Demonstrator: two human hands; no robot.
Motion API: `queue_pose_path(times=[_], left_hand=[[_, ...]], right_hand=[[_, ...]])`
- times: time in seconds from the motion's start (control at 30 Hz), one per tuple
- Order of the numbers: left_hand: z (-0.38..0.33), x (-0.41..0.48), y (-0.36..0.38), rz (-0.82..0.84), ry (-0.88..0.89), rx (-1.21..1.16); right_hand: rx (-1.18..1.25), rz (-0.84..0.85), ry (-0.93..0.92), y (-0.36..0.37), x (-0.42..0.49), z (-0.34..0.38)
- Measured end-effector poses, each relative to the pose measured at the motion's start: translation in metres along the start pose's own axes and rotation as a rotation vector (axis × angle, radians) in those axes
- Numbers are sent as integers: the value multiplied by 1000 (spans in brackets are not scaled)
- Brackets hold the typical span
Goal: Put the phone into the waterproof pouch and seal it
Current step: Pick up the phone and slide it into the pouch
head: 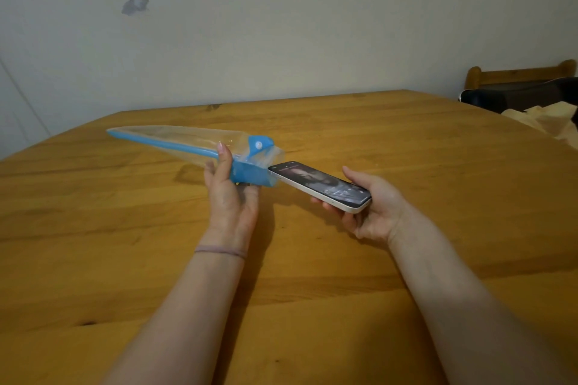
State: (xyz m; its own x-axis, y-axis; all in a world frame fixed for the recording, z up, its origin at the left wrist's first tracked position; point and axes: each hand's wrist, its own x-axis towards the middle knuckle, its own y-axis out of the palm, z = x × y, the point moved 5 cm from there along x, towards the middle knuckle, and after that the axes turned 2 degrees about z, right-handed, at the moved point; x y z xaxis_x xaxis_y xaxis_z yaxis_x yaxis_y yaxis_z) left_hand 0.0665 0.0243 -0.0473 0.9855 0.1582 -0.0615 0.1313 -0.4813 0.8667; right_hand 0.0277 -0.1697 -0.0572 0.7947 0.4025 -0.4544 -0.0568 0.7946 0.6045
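The right hand (372, 212) has its grip closed around the near end of the phone (319, 186), fingers curled under the body and the thumb along its far edge, screen up and lit. From that grip the phone slants away toward the left, and its far tip sits right at the mouth of the waterproof pouch (187, 142); whether the tip has crossed the lip or merely touches it cannot be told, but almost the whole phone is plainly outside. Across from it, the left hand (230, 194) grips the pouch just behind the blue closure flap (250, 175), thumb on top and fingers underneath, holding the mouth spread and lifted clear of the table (406, 275). Beyond that grip the clear body of the pouch, edged in blue, runs out to the left and away, looking empty. So the task seems to be at the start of insertion: the pouch is open and aligned, while sliding the phone fully in and closing the blue flap with its round white snap (258, 144) remain to do.
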Motion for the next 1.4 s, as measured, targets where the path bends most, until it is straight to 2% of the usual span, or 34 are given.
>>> queue_pose_path(times=[0.43, 1.0, 1.4], left_hand=[[11, -3, 6, 47, -58, 15], [35, -22, 23, 152, -244, 43], [40, -27, 27, 161, -279, 55]], right_hand=[[-20, 19, -13, 0, 6, -1], [69, -85, 4, -8, 13, -7], [115, -90, 20, -9, 13, -9]])
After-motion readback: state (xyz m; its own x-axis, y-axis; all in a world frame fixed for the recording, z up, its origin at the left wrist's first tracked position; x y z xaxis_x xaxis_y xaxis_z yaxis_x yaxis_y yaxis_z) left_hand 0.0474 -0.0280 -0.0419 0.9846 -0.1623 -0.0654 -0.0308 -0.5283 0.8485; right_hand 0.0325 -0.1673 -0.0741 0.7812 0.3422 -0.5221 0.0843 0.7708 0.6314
